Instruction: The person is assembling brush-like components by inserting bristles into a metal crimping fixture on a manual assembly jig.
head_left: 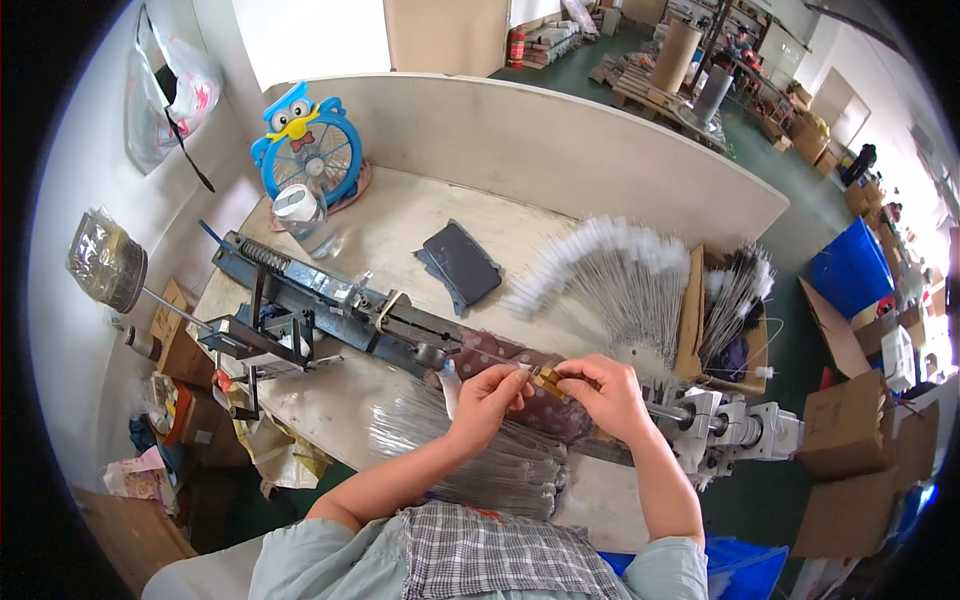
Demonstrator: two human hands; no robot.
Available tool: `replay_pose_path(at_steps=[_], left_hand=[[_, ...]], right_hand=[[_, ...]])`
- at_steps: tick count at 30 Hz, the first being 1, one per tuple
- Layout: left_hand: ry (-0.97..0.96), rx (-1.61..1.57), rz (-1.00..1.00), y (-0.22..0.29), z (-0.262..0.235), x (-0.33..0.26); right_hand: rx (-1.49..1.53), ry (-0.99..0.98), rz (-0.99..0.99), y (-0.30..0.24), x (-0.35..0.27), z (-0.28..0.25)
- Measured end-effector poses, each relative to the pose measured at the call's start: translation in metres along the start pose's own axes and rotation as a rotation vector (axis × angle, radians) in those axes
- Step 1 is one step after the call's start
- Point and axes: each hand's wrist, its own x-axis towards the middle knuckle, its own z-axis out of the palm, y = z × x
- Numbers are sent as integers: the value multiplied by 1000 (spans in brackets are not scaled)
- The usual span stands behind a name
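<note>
My left hand [490, 402] is closed in a pinch above the bench, over a dotted brown cloth [500, 352]. What its fingertips hold is too small to make out. Close beside it, the fingers of my right hand [608, 398] grip a small brass-coloured block [548, 382]. A long dark metal bench machine [390, 345] runs past the hands from the left. Nearest my forearms lies a thick bundle of thin metal wires [490, 465]. Beyond the right hand, many white-tipped wires [625, 285] are spread in a fan shape.
A dark flat case [462, 265] lies mid-bench. Behind the machine stand a lidded clear jar [312, 228] and a blue cartoon-shaped fan [352, 150]. At right are a cardboard box [690, 318] of wires and a grey-white mechanism [730, 425]. A low panel [440, 130] borders the back.
</note>
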Motion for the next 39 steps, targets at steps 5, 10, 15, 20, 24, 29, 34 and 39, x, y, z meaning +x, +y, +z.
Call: replay_pose_path(at_steps=[5,10,15,20,24,29,34,39], left_hand=[[82,-6,25,5,6,0],[278,-37,60,17,-7,-7],[230,-147,7,20,-8,-7],[216,-157,-47,25,-15,-8],[150,-139,-104,32,-17,-11],[103,-107,-139,33,-21,-6],[236,-451,-87,23,-13,-4],[266,-456,-37,25,-8,-5]], right_hand=[[-132,-13,-195,0,-5,-2],[-442,98,-428,-15,16,9],[-558,223,-394,-14,49,54],[-387,69,-251,-26,48,53],[-279,-44,-49,-28,49,50],[-202,-28,-3,-26,48,55],[-510,247,-328,-34,37,76],[-540,351,-329,-32,39,83]])
